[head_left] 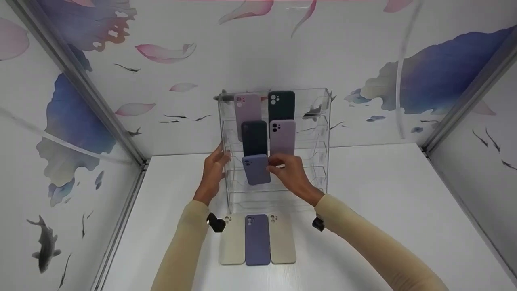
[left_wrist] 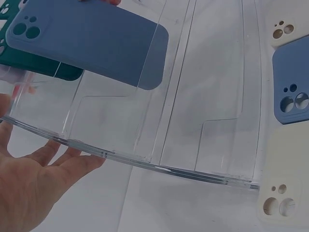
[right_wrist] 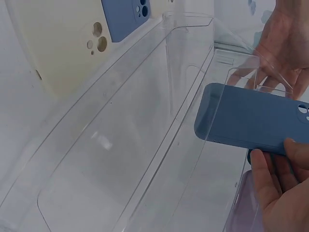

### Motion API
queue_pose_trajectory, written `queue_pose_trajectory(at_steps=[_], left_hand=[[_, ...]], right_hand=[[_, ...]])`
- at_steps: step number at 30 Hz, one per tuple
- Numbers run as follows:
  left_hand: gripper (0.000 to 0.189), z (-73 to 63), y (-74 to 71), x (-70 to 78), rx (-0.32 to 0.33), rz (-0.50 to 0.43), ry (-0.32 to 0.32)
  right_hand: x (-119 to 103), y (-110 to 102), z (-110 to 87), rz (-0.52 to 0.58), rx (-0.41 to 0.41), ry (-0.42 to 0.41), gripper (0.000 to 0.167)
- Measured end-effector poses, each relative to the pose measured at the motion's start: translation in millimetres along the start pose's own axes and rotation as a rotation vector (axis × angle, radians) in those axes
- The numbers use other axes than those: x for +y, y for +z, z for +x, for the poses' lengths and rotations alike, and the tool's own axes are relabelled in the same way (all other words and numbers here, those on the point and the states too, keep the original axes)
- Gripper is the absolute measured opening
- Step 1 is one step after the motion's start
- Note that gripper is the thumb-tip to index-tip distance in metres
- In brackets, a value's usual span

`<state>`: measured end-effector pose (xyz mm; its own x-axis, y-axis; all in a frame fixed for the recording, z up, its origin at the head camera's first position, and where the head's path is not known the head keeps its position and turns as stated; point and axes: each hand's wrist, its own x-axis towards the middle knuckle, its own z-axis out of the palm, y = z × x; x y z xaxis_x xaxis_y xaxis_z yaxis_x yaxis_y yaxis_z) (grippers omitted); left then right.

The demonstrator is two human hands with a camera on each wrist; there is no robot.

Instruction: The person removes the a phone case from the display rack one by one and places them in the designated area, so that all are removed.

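Observation:
My right hand [head_left: 288, 171] pinches a blue-purple phone case [head_left: 255, 170] by its right edge, thumb on one face and fingers beneath. The case tilts over a lower tier of a clear acrylic display rack [head_left: 278, 197]; its lower end overlaps a clear tier wall in both wrist views. My left hand [head_left: 211, 173] rests against the rack's left side panel, its fingers [left_wrist: 79, 166] fairly straight along the outside. Behind the held case, a dark case [head_left: 254, 137] and a lilac case [head_left: 282, 136] stand in the rack. Higher up are a pink case [head_left: 248, 106] and a dark green case [head_left: 282, 103].
On the white table [head_left: 363, 194] before the rack lie a cream case [head_left: 232, 242], a purple-blue case [head_left: 257, 240] and another cream case [head_left: 283, 242], side by side. A patterned back wall [head_left: 291, 52] rises just behind the rack, with side walls left and right.

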<state>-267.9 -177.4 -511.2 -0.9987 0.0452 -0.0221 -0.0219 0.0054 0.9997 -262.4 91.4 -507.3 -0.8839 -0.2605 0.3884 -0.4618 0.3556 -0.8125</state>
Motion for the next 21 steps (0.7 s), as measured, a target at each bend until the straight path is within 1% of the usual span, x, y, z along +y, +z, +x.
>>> queue_pose_trajectory(at_steps=[5,8,14,21], left_hand=[[0.065,-0.3,1.1,-1.0,-0.004,-0.026,0.001],[0.065,-0.3,1.4,-0.1,-0.003,-0.036,-0.007],[0.065,-1.4,1.2,2.2,0.003,-0.019,0.001],[0.064,-0.3,2.0,0.9,0.009,-0.012,-0.001]], right_hand=[[-5.1,-9.4,-4.9,0.011,0.049,-0.036,0.014],[-9.1,-16.8,-8.2,0.017,0.064,-0.031,0.014],[-16.7,-33.7,-16.6,0.063,0.066,-0.021,0.017],[-16.1,-52.0,-23.8,0.056,0.076,-0.009,0.020]])
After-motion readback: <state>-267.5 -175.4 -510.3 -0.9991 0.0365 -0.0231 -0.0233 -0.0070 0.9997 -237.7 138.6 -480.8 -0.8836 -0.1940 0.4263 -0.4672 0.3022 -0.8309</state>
